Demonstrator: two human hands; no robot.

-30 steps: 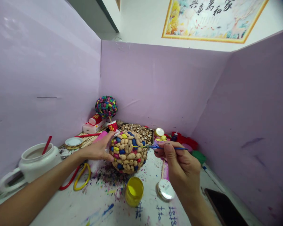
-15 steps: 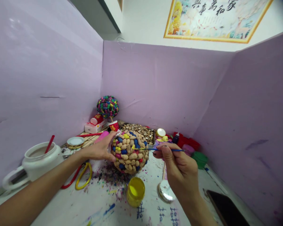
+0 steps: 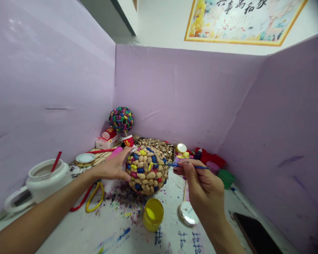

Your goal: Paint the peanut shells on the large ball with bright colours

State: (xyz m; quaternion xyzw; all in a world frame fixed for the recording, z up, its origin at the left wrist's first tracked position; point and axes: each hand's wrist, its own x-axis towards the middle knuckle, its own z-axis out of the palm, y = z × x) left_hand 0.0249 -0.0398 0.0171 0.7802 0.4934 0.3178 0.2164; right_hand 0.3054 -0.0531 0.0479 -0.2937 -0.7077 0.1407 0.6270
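Observation:
A ball covered in peanuts [image 3: 145, 174] rests on the paint-specked table, most shells bare and some blue, yellow, pink or red. My left hand [image 3: 118, 165] steadies it from the left, thumb in front and fingers reaching behind. Pinched in my right hand [image 3: 200, 180] is a thin blue paintbrush [image 3: 175, 164], whose yellow tip touches a partly yellow peanut on the ball's front. Just before the ball stands an uncovered jar of yellow paint [image 3: 153, 214]. A round silvery lid [image 3: 188, 213] lies beside my right wrist.
At left are a white mug-like pot [image 3: 47, 180] and scissors with red and yellow handles [image 3: 95, 199]. Behind the ball sits a tray of shells [image 3: 159, 146]; a finished-looking painted ball [image 3: 121, 119] stands back left. A phone [image 3: 255, 234] lies front right. Purple panels [image 3: 185, 95] enclose the table.
More yellow shows on the peanut under the brush tip. The brush has shifted very slightly; my left hand keeps its place on the ball.

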